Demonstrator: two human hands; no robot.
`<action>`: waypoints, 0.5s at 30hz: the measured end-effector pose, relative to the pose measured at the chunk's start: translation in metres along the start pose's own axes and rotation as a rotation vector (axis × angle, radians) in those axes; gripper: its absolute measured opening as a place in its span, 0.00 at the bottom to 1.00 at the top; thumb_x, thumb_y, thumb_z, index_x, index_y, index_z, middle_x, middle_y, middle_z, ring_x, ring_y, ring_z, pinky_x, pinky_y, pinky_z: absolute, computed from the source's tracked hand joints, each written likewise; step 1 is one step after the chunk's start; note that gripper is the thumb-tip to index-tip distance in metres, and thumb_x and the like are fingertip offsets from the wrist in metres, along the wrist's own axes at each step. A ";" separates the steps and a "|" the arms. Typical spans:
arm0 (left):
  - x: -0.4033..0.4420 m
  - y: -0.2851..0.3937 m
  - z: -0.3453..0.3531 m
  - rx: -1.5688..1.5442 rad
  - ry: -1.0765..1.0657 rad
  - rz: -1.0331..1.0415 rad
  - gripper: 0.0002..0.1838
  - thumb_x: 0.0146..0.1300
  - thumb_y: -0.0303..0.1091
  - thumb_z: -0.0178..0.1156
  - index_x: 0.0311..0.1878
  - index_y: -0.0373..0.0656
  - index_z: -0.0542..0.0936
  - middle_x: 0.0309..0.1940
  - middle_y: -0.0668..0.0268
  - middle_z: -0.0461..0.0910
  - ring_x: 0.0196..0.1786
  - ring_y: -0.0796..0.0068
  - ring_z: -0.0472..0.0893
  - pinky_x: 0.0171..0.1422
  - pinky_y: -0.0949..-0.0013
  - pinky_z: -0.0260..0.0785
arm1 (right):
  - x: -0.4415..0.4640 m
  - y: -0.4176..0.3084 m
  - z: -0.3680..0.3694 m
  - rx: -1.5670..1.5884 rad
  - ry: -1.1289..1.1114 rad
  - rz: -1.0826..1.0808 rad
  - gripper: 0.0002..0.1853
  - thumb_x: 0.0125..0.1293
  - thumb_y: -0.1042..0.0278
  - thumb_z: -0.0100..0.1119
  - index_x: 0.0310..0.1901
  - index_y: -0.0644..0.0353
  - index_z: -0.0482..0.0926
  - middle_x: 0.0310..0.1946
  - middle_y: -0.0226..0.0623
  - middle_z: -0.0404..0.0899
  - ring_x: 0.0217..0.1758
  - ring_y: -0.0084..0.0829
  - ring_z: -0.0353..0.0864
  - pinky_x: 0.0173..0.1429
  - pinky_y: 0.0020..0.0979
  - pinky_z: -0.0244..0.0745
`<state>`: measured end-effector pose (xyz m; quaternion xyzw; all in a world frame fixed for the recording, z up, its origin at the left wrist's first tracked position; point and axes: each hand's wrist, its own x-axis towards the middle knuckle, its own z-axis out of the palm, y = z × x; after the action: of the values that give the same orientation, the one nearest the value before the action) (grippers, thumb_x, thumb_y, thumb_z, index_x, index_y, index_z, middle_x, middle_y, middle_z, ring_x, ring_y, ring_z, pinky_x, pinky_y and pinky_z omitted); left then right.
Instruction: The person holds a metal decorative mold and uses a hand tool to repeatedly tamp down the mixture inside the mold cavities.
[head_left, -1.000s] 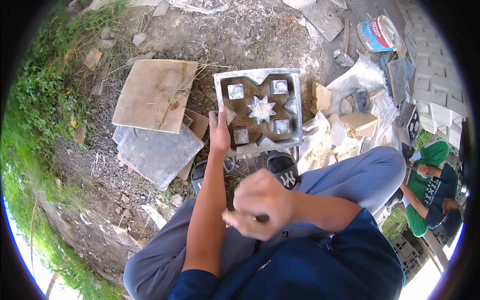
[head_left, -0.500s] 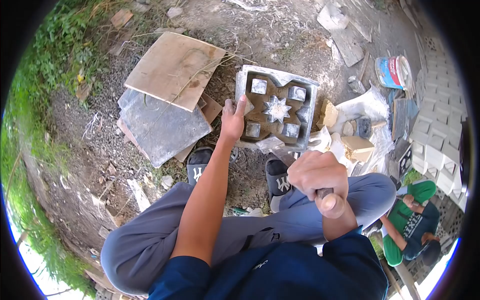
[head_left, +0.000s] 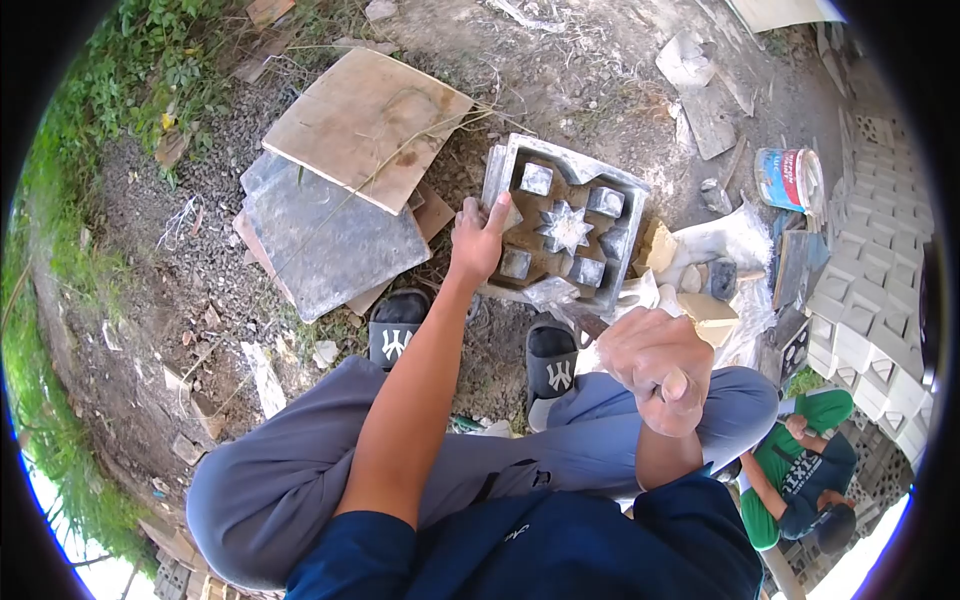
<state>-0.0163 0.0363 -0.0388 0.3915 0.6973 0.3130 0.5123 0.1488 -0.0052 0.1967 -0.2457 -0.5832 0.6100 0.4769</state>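
Observation:
A square metal block mould [head_left: 628, 245] lies on the ground in front of my feet. Inside it, square posts and a central star insert [head_left: 565, 228] stand up from the sandy brown fill. My left hand [head_left: 478, 243] grips the mould's left rim, with a finger laid over the edge. My right hand [head_left: 660, 365] is closed in a fist around the handle of a trowel [head_left: 550, 291]. The trowel's blade lies over the mould's near edge, its neck running back to my fist.
Left of the mould, a plywood board [head_left: 365, 130] rests on grey flat boards [head_left: 340, 235]. To the right are broken yellowish chunks [head_left: 708, 315], plastic sheeting [head_left: 735, 240] and a paint bucket [head_left: 785, 180]. Pale patterned blocks [head_left: 850, 300] are stacked far right, near another seated person [head_left: 810, 470].
The view has shifted slightly, moving the mould and boards a little to the right. The mould appears slightly more turned. Both hands keep their holds.

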 end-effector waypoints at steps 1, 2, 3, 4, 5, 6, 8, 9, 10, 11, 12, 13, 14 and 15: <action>-0.002 0.002 0.000 0.015 0.013 -0.009 0.40 0.68 0.73 0.50 0.43 0.34 0.72 0.44 0.44 0.76 0.52 0.42 0.73 0.62 0.50 0.63 | 0.002 -0.002 0.001 0.005 0.001 -0.008 0.34 0.79 0.50 0.47 0.14 0.57 0.54 0.09 0.28 0.53 0.09 0.28 0.50 0.16 0.31 0.46; -0.003 0.004 -0.001 0.029 0.027 -0.019 0.40 0.68 0.73 0.50 0.43 0.34 0.72 0.44 0.44 0.76 0.52 0.42 0.73 0.62 0.50 0.63 | 0.003 -0.003 0.001 0.011 0.003 -0.015 0.33 0.79 0.52 0.48 0.14 0.57 0.54 0.09 0.28 0.53 0.09 0.28 0.50 0.16 0.31 0.45; -0.004 0.005 -0.001 0.029 0.024 -0.020 0.40 0.68 0.73 0.50 0.43 0.34 0.72 0.44 0.44 0.76 0.52 0.42 0.73 0.62 0.50 0.63 | 0.003 -0.002 0.000 0.009 0.005 -0.013 0.33 0.79 0.52 0.48 0.14 0.57 0.54 0.09 0.28 0.53 0.09 0.28 0.50 0.16 0.31 0.45; -0.006 0.006 -0.001 0.020 0.036 -0.017 0.40 0.68 0.73 0.50 0.43 0.34 0.72 0.43 0.44 0.76 0.52 0.42 0.73 0.62 0.50 0.64 | 0.003 0.001 -0.002 0.020 0.011 -0.024 0.33 0.79 0.52 0.48 0.14 0.57 0.54 0.09 0.28 0.53 0.09 0.27 0.49 0.16 0.31 0.45; -0.007 0.008 -0.001 0.014 0.041 -0.014 0.40 0.68 0.73 0.50 0.43 0.34 0.72 0.42 0.44 0.76 0.51 0.42 0.74 0.61 0.51 0.64 | 0.002 0.003 -0.004 0.030 0.017 -0.037 0.33 0.79 0.53 0.49 0.14 0.57 0.54 0.08 0.28 0.53 0.08 0.27 0.49 0.16 0.31 0.44; -0.007 0.006 0.000 0.008 0.046 -0.011 0.40 0.68 0.73 0.50 0.43 0.34 0.72 0.42 0.44 0.76 0.51 0.42 0.74 0.61 0.51 0.64 | 0.003 0.005 -0.011 0.026 0.017 -0.036 0.33 0.79 0.53 0.49 0.14 0.57 0.54 0.08 0.28 0.53 0.08 0.27 0.49 0.16 0.31 0.44; -0.004 0.004 0.000 0.023 0.050 0.009 0.40 0.68 0.72 0.50 0.44 0.33 0.72 0.43 0.42 0.77 0.52 0.41 0.74 0.62 0.50 0.64 | 0.006 0.006 -0.030 0.154 0.067 -0.012 0.33 0.79 0.54 0.49 0.13 0.57 0.54 0.08 0.28 0.53 0.08 0.26 0.48 0.16 0.31 0.44; -0.005 0.006 0.000 0.017 0.061 0.009 0.40 0.69 0.72 0.50 0.46 0.32 0.73 0.46 0.40 0.77 0.55 0.40 0.74 0.63 0.50 0.64 | 0.008 0.002 -0.036 0.179 0.094 0.025 0.33 0.79 0.54 0.49 0.13 0.57 0.55 0.08 0.27 0.53 0.08 0.26 0.47 0.16 0.32 0.43; -0.004 0.008 -0.001 0.020 0.056 0.019 0.40 0.69 0.72 0.50 0.46 0.32 0.73 0.46 0.40 0.77 0.55 0.40 0.74 0.63 0.50 0.64 | 0.007 0.002 -0.036 0.174 0.099 0.016 0.33 0.79 0.54 0.49 0.13 0.57 0.55 0.08 0.27 0.53 0.08 0.26 0.47 0.16 0.32 0.43; -0.002 0.009 -0.003 0.006 0.014 -0.002 0.41 0.69 0.72 0.50 0.47 0.32 0.73 0.47 0.39 0.77 0.56 0.39 0.74 0.64 0.50 0.63 | 0.004 0.004 -0.034 0.130 0.044 -0.046 0.33 0.78 0.55 0.48 0.13 0.57 0.55 0.08 0.28 0.53 0.08 0.26 0.47 0.17 0.32 0.43; -0.002 0.006 -0.004 -0.009 -0.028 -0.030 0.41 0.69 0.72 0.50 0.48 0.31 0.73 0.48 0.38 0.77 0.57 0.39 0.74 0.65 0.50 0.63 | 0.001 0.005 -0.030 0.089 -0.013 -0.101 0.32 0.78 0.56 0.48 0.13 0.57 0.55 0.08 0.29 0.53 0.08 0.26 0.47 0.17 0.32 0.43; -0.002 0.004 -0.004 -0.006 -0.028 -0.035 0.41 0.69 0.72 0.50 0.48 0.31 0.73 0.48 0.38 0.77 0.57 0.39 0.74 0.65 0.50 0.63 | 0.003 0.004 -0.025 0.068 -0.054 -0.074 0.29 0.77 0.60 0.47 0.14 0.58 0.57 0.09 0.31 0.54 0.09 0.28 0.50 0.17 0.33 0.45; -0.001 0.002 -0.003 -0.001 -0.021 -0.021 0.42 0.69 0.72 0.49 0.48 0.31 0.73 0.48 0.38 0.77 0.57 0.39 0.74 0.65 0.50 0.63 | 0.000 0.012 -0.022 0.071 -0.053 -0.070 0.29 0.77 0.60 0.47 0.14 0.58 0.57 0.09 0.31 0.54 0.09 0.28 0.50 0.17 0.33 0.45; -0.001 0.000 -0.002 0.003 -0.013 -0.005 0.42 0.69 0.72 0.49 0.48 0.31 0.73 0.47 0.38 0.77 0.57 0.38 0.74 0.65 0.50 0.63 | -0.005 0.025 -0.022 0.019 -0.018 -0.021 0.30 0.76 0.59 0.49 0.13 0.57 0.56 0.08 0.30 0.54 0.08 0.28 0.51 0.17 0.32 0.45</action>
<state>-0.0179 0.0359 -0.0376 0.3927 0.6954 0.3079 0.5171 0.1625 0.0048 0.1671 -0.2294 -0.5841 0.6128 0.4802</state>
